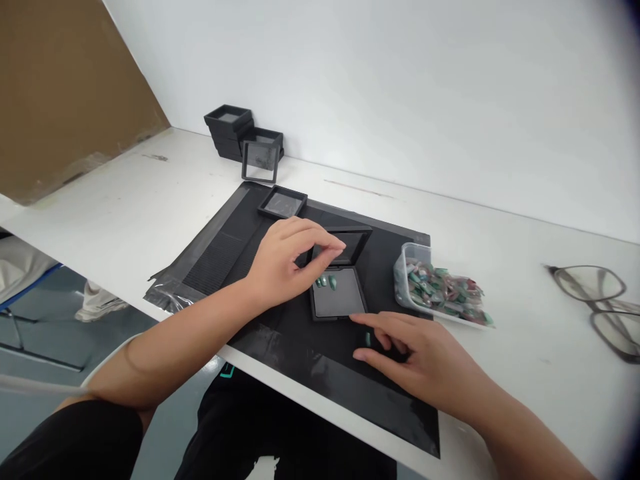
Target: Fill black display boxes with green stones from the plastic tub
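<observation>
A flat black hinged case (339, 297) lies open on the black mat, its grey inner face up and its dark lid (354, 245) tilted back. Several small glossy green pieces (325, 281) rest near the upper left of the grey face. Above the lid hovers my left hand (295, 260), thumb and forefinger pinched together; whatever may be between the tips is too small to see. My right hand (410, 353) has its thumb and forefinger spread, the forefinger at the case's near right corner. Between those fingers, one green piece (368, 339) lies on the mat.
A clear plastic tub (403, 277) on its side holds many small green and reddish packets (445, 290). Eyeglasses (590, 287) lie at the right. Toward the wall stand stacked black frames (230, 130), a leaning frame (261, 162) and a flat one (283, 202). The mat (220, 253) covers the table's front edge.
</observation>
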Demonstrator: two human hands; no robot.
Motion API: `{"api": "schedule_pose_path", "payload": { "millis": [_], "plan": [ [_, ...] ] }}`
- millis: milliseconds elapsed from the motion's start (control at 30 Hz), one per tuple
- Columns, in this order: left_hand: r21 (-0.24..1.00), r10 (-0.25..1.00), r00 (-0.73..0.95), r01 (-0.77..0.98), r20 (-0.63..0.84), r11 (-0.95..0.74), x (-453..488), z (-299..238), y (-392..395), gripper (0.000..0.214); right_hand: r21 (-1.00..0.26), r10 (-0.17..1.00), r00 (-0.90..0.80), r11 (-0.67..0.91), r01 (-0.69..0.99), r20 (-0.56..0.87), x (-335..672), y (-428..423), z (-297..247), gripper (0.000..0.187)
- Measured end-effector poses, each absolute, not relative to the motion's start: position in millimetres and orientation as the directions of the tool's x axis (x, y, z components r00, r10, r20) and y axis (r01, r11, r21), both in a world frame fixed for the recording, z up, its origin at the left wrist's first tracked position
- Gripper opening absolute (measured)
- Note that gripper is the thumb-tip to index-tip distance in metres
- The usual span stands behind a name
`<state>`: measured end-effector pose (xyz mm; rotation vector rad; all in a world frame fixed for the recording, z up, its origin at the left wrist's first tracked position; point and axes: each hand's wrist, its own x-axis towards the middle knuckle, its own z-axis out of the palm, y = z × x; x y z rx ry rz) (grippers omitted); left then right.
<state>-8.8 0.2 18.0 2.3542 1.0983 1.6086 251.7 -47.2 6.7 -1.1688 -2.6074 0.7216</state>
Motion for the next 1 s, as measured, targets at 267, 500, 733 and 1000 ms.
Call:
{"api": "schedule_pose_path", "payload": {
  "millis": [267, 500, 733, 1000],
  "plan": [
    [0.378, 0.533, 0.306, 0.442, 0.789, -0.813, -4, 17, -4, 0.005, -0.533, 0.807, -0.566, 0.409, 0.741, -0.167, 254, -47, 8, 0.028],
    [0.387, 0.542, 0.340, 0.428, 0.768, -0.817, -4, 19, -7, 0.017, -0.484, 0.839, -0.495, 0.345, 0.804, -0.226, 246, -49, 13, 0.011],
    [0.366, 0.511, 0.341, 0.409, 0.789, -0.836, -3, 20, -8, 0.014, -0.479, 0.835, -0.483, 0.322, 0.817, -0.262, 246, -47, 18, 0.009],
    [0.390, 0.541, 0.359, 0.414, 0.760, -0.823, -1, 19, -10, 0.019, -0.595, 0.820, -0.555, 0.379, 0.709, -0.139, 253, -47, 20, 0.005]
  ]
}}
